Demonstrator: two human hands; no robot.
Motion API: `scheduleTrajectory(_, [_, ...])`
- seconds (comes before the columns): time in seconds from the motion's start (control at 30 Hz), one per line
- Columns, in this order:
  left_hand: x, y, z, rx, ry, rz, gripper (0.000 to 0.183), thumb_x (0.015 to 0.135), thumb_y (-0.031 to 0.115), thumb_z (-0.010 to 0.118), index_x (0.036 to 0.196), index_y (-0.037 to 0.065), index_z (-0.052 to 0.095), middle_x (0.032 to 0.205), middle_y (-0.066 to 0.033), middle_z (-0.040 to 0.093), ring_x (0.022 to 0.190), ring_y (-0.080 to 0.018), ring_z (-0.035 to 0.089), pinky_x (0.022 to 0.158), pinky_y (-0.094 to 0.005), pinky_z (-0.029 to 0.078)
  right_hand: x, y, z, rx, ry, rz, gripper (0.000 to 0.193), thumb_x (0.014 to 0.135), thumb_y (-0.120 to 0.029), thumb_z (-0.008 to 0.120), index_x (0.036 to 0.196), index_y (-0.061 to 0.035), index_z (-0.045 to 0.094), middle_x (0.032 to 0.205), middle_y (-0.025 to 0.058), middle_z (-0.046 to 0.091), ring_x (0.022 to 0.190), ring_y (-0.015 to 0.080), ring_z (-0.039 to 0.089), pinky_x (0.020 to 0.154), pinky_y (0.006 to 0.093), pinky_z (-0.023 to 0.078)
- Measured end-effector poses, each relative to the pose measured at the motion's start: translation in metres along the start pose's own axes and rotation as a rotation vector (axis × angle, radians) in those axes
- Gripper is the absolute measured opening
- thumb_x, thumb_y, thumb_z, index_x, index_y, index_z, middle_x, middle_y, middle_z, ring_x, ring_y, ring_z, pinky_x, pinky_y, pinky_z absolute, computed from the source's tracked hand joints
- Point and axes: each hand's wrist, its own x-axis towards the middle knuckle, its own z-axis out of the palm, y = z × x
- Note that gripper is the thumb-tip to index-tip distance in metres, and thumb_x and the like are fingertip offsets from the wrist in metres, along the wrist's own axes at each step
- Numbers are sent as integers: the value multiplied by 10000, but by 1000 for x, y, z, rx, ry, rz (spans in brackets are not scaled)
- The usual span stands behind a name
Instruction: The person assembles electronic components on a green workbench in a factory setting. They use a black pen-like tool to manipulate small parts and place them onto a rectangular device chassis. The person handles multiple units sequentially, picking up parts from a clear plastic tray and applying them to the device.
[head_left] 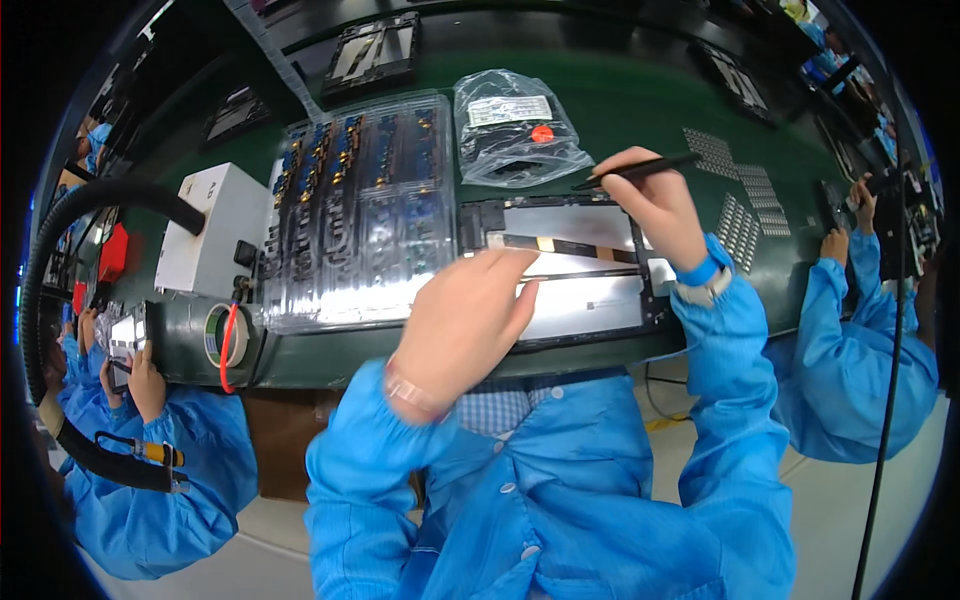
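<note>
A tablet-like device (585, 318) lies open on the green bench in front of me, its silver panels, black frame and a dark flex strip showing. My left hand (465, 315) is over its left part, thumb and forefinger drawn close together; whatever may be between them cannot be made out. My right hand (655, 205) is above the device's far right corner, closed around a slim black pointed tool (640, 171). The tool's tip points left, just past the device's far edge.
Left of the device are clear plastic trays (360, 210) of circuit boards. Behind it lies a clear bag (520, 130); sheets of small metal parts (738, 230) are to the right. A white box (210, 230), tape roll (225, 335) and black hose (110, 195) stand left. Co-workers sit on both sides.
</note>
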Motion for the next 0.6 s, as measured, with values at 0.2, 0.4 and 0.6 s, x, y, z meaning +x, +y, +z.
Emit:
scheduleTrajectory(0.2, [77,-23,57,429,10,101,156,725,133,590,867,72,608,793,-61,569,753,-244,563,624,-369,445,7,32,-5,35,10,126,130,808,-98,568,900,-8,593,765,23,576,639,53,508,557,207,410])
scheduleTrajectory(0.4, [70,-30,69,375,20,42,178,721,122,603,894,80,620,851,-17,578,809,-201,538,703,-334,408,5,39,1,-74,-55,74,129,792,-76,572,879,15,599,787,84,592,645,140,556,590,243,445])
scheduleTrajectory(0.6, [71,-27,71,310,72,11,220,701,89,622,920,96,634,860,-7,574,799,-194,535,705,-331,407,5,36,-1,-146,-88,73,136,784,-84,581,884,5,601,813,91,594,674,177,572,598,255,460])
